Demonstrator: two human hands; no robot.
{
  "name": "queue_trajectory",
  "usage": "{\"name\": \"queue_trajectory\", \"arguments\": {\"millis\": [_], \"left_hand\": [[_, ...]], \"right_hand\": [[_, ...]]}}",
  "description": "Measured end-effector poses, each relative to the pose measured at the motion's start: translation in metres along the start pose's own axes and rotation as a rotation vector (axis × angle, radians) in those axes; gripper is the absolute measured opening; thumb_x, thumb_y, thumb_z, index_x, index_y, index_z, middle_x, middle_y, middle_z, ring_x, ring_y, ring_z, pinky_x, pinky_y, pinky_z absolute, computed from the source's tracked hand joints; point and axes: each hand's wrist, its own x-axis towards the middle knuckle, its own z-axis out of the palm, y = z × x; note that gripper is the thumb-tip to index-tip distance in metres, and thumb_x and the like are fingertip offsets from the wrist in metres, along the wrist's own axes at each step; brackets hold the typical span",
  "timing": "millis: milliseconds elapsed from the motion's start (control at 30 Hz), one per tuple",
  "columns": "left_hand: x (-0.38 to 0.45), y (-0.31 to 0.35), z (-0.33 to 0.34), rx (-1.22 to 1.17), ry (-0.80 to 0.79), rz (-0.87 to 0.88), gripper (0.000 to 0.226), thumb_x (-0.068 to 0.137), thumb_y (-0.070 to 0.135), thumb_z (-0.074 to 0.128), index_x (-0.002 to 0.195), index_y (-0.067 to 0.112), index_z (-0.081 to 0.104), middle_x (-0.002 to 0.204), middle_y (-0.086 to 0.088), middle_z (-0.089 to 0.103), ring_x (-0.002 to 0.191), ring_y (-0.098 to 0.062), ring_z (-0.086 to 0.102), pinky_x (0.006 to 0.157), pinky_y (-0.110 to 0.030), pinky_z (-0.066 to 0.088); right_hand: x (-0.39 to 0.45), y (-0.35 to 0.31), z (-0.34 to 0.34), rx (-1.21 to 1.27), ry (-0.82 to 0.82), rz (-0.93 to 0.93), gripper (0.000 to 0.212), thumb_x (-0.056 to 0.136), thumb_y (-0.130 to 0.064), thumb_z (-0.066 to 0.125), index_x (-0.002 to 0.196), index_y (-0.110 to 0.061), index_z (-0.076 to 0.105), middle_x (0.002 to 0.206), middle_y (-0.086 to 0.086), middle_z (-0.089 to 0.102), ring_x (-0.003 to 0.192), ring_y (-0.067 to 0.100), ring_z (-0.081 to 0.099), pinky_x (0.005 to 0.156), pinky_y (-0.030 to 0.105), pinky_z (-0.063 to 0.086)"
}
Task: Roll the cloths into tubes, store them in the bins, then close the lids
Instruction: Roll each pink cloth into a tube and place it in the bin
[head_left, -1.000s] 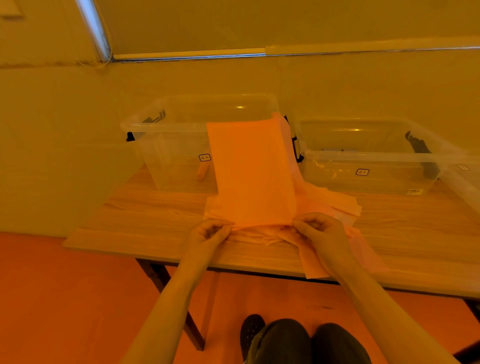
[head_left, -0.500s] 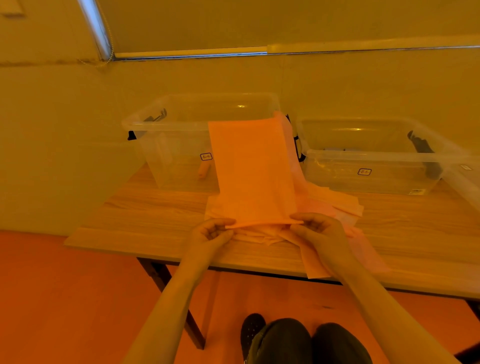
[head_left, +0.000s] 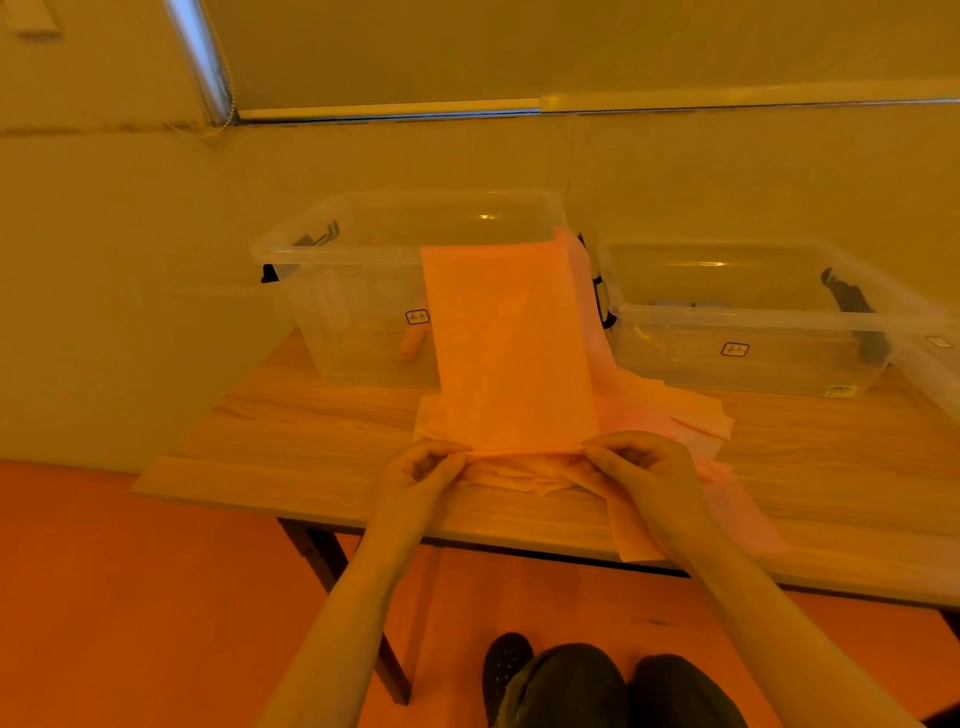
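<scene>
Now that we have brought the near edge back down to the table (head_left: 311, 441), our left hand (head_left: 423, 470) and right hand (head_left: 641, 470) both pinch the orange cloth (head_left: 506, 353) — its far end drapes over the left bin (head_left: 332, 249) — ready to roll.

Bare forearms with no sleeves in view, dark trousers (head_left: 618, 686), one dark perforated shoe (head_left: 504, 662)

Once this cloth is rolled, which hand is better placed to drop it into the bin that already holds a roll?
Probably the left. The left hand and right hand both pinch the cloth at its near edge, but the bin holding a roll stands toward the left side.
</scene>
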Motion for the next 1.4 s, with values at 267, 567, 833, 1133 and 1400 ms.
{"name": "queue_trajectory", "arguments": {"millis": [267, 567, 833, 1133, 1400], "left_hand": [[0.000, -0.002, 0.000, -0.057, 0.061, 0.043, 0.009, 0.089, 0.009, 0.062, 0.094, 0.016, 0.063, 0.079, 0.000, 0.067, 0.075, -0.013, 0.064, 0.070, -0.027, 0.051], [-0.005, 0.009, -0.010, -0.016, 0.000, -0.005, 0.014, 0.079, 0.015, 0.072, 0.090, 0.023, 0.073, 0.089, 0.001, 0.073, 0.085, -0.011, 0.067, 0.071, -0.020, 0.052], [-0.005, 0.005, -0.014, 0.097, -0.035, 0.016, 0.016, 0.086, 0.019, 0.067, 0.078, 0.030, 0.076, 0.088, 0.005, 0.072, 0.089, -0.013, 0.065, 0.078, -0.027, 0.048], [-0.008, 0.002, -0.013, 0.047, -0.014, 0.012, 0.011, 0.087, 0.014, 0.066, 0.085, 0.021, 0.074, 0.086, 0.004, 0.071, 0.083, -0.009, 0.064, 0.071, -0.021, 0.047], [-0.008, 0.001, -0.014, 0.057, -0.016, 0.011, 0.008, 0.087, 0.015, 0.065, 0.086, 0.018, 0.072, 0.094, -0.007, 0.068, 0.088, -0.017, 0.062, 0.075, -0.026, 0.045]], "right_hand": [[0.010, -0.007, 0.006, 0.028, -0.110, 0.036, 0.009, 0.084, 0.002, 0.065, 0.092, 0.001, 0.070, 0.074, 0.012, 0.069, 0.066, 0.014, 0.067, 0.061, 0.018, 0.055], [0.016, -0.007, 0.008, -0.093, -0.069, -0.023, 0.006, 0.082, -0.007, 0.070, 0.088, -0.007, 0.074, 0.084, 0.003, 0.075, 0.079, 0.015, 0.070, 0.068, 0.020, 0.056], [0.007, 0.000, 0.016, 0.158, 0.022, 0.039, 0.009, 0.080, -0.002, 0.070, 0.089, -0.003, 0.071, 0.081, 0.013, 0.073, 0.076, 0.021, 0.071, 0.066, 0.024, 0.058], [0.005, 0.006, 0.014, 0.227, -0.022, 0.068, 0.017, 0.075, -0.007, 0.070, 0.090, -0.003, 0.064, 0.085, 0.016, 0.071, 0.077, 0.027, 0.069, 0.077, 0.041, 0.060], [0.007, 0.011, 0.012, 0.151, -0.061, 0.058, 0.004, 0.078, -0.013, 0.070, 0.079, -0.015, 0.074, 0.084, 0.010, 0.072, 0.086, 0.028, 0.070, 0.078, 0.033, 0.057]]}}
